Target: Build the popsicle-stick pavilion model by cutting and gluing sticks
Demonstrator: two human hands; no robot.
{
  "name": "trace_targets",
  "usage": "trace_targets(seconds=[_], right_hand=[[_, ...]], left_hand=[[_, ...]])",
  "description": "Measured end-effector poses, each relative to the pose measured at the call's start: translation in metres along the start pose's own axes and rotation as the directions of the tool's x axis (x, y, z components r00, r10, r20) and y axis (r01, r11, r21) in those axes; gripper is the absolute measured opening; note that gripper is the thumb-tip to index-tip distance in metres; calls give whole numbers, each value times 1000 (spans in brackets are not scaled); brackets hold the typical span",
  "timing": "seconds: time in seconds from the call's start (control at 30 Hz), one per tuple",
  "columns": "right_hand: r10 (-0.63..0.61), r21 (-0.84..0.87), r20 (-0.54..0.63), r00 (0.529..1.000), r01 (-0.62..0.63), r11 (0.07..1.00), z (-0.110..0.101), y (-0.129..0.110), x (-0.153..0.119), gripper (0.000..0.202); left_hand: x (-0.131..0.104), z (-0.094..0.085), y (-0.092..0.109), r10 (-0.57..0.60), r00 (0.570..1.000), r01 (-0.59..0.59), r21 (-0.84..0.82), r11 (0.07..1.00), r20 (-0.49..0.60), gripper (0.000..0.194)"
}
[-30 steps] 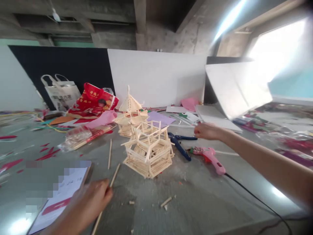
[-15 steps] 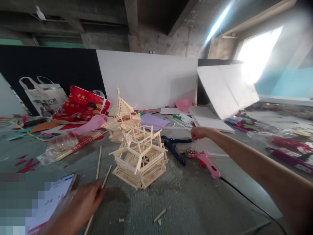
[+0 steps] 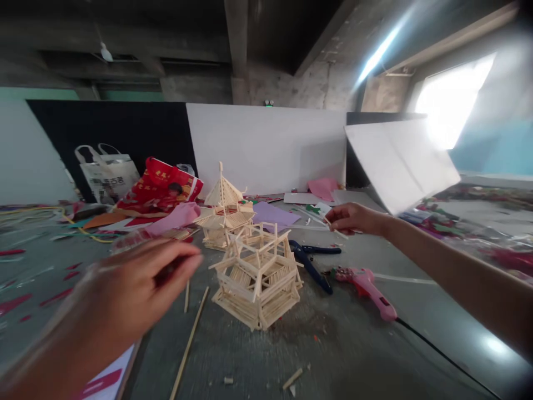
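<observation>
An open wooden stick frame with six sides stands mid-table; behind it is a stick model with a pointed roof. My left hand is raised left of the frame, thumb and fingertips together; whatever they may pinch is too hidden to name. At the right, my right hand pinches a thin wooden stick beyond the dark blue cutters. Nearer lies a pink glue gun with a black cord. Two loose sticks, one long, lie left of the frame.
A phone lies partly beneath my left forearm. Red and white bags stand at the back left. Coloured paper and scraps lie behind the models. A white board leans at the back right.
My left hand has risen off the loose sticks near the phone. My right hand has moved from beside the cutters' handles and now shows a thin stick. The view has shifted left.
</observation>
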State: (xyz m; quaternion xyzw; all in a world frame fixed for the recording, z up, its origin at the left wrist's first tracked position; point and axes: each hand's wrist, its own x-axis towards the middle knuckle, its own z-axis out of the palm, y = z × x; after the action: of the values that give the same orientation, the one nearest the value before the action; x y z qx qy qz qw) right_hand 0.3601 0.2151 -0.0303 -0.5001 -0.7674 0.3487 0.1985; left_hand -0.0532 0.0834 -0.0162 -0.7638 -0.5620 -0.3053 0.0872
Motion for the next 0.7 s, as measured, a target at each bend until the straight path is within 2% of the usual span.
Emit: trace_targets(seconds=[0.07,0.1,0.17,0.23,0.33,0.4,0.43,0.5,0.6,0.63,0.7], right_hand=[[-82,87,-36,996,85,993,18,-31,-5,34],[-112,120,-49,992,117,986,28,-46,-9,34],[-155,174,-69,986,164,971,45,-71,-18,33],[-177,213,-76,981,189,959,58,-91,-29,29],[-194,269,-70,979,206,941,71,-112,-43,23],[-215,312,-49,975,220,924,81,-124,-49,21],[-232,333,-39,972,231,914,86,-129,-52,21],[-269,364,-66,961,274,890,101,-140,-54,21],[-305,352,-228,925,370,859,125,-157,-53,21],[-316,332,-280,906,401,854,132,-162,-52,21],[-351,291,-314,882,442,849,144,-168,-52,20]], left_hand=[[13,-6,36,237,969,-239,-11,971,-73,20],[18,-5,50,296,953,-298,-26,954,-66,19],[26,1,69,338,940,-341,-72,937,-44,20],[30,7,76,341,938,-347,-137,928,-65,20],[30,11,77,264,962,-274,-282,920,-72,20],[27,12,78,191,981,-170,-446,879,2,26],[26,13,79,163,985,-110,-545,831,51,30],[22,17,83,131,984,0,-735,678,121,32],[14,28,89,62,992,69,-897,437,107,27],[11,31,89,26,996,70,-918,390,87,26],[4,37,87,-52,998,59,-931,359,43,23]])
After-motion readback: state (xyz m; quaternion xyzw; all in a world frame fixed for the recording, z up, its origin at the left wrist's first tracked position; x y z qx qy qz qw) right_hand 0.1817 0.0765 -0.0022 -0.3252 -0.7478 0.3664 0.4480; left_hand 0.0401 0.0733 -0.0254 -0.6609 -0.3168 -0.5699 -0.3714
